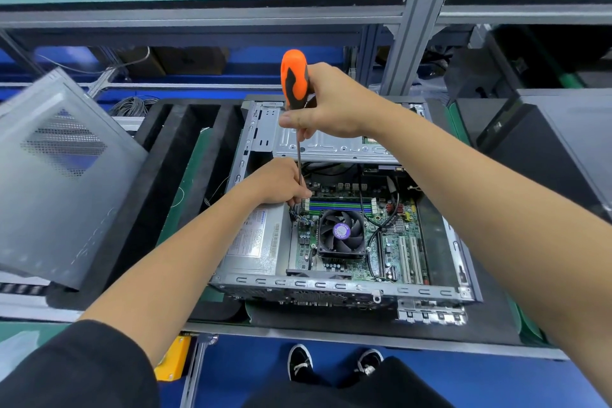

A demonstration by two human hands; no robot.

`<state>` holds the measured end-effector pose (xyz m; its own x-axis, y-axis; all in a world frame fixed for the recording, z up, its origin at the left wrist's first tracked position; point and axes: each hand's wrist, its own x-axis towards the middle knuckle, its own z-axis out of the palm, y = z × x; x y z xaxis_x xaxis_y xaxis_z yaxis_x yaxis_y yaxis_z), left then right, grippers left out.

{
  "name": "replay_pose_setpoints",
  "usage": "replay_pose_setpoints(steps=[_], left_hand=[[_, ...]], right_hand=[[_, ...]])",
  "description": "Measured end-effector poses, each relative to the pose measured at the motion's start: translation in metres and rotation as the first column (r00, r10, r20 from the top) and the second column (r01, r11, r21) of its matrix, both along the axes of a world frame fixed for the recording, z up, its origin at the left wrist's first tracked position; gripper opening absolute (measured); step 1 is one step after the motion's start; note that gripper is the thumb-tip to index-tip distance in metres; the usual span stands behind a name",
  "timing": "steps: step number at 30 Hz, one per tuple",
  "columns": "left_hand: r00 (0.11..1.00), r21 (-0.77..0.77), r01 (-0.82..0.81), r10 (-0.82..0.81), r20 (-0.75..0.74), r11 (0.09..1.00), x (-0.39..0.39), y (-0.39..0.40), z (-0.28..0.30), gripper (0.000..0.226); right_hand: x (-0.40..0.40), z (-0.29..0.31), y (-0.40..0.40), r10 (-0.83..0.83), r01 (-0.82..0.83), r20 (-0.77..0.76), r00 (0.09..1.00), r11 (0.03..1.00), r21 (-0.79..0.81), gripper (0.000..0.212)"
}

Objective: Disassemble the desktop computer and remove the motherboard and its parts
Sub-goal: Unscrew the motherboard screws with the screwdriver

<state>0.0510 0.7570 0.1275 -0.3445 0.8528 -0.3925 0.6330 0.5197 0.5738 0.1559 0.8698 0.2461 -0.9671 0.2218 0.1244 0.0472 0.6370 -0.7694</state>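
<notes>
Inside open desktop case (344,283) on bench: right hand (326,103) gripping upright screwdriver (293,76), left hand (281,184) pinching shaft low, likely steadying tip on screw beside motherboard (390,242), side panel (56,175) parked left.

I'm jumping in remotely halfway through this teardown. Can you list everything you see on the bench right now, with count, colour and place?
computer case: one, grey metal, open, lying on the black foam mat at centre
motherboard: one, green, inside the case
CPU fan: one, black with purple hub label, mid-board
power supply: one, silver with white label, left side of the case
drive cage: one, grey metal, far end of the case
side panel: one, grey with vent holes, leaning at left
black towers: at least two, at right
screwdriver: one, orange and black handle, upright over the board's far left corner
shoes: two, black and white, on the blue floor below
left hand: steadies the shaft near the tip
right hand: grips the handle
</notes>
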Motion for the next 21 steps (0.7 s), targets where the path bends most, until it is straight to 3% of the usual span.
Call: replay_pose_setpoints(steps=[10,15,18,21], left_hand=[[0.999,-0.001,-0.04,0.04,0.003,0.999,0.002,0.0,0.001,0.015],[0.999,-0.008,0.011,-0.011,-0.046,1.0,0.005,0.002,0.002,0.018],[1.0,-0.001,-0.001,0.001,-0.031,1.0,0.005,0.003,0.001,0.015],[1.0,0.023,-0.021,0.022,-0.008,0.999,0.004,0.003,0.0,0.011]], right_hand=[[-0.004,0.013,-0.004,0.07,-0.074,0.118,0.991,0.997,0.032,0.017],[-0.001,0.029,-0.008,-0.012,0.004,0.114,0.993,0.998,0.069,0.035],[-0.001,0.042,-0.013,-0.109,0.097,0.038,0.993,0.966,0.241,0.042],[-0.006,0.047,-0.021,-0.161,0.116,0.051,0.986,0.864,0.49,0.045]])
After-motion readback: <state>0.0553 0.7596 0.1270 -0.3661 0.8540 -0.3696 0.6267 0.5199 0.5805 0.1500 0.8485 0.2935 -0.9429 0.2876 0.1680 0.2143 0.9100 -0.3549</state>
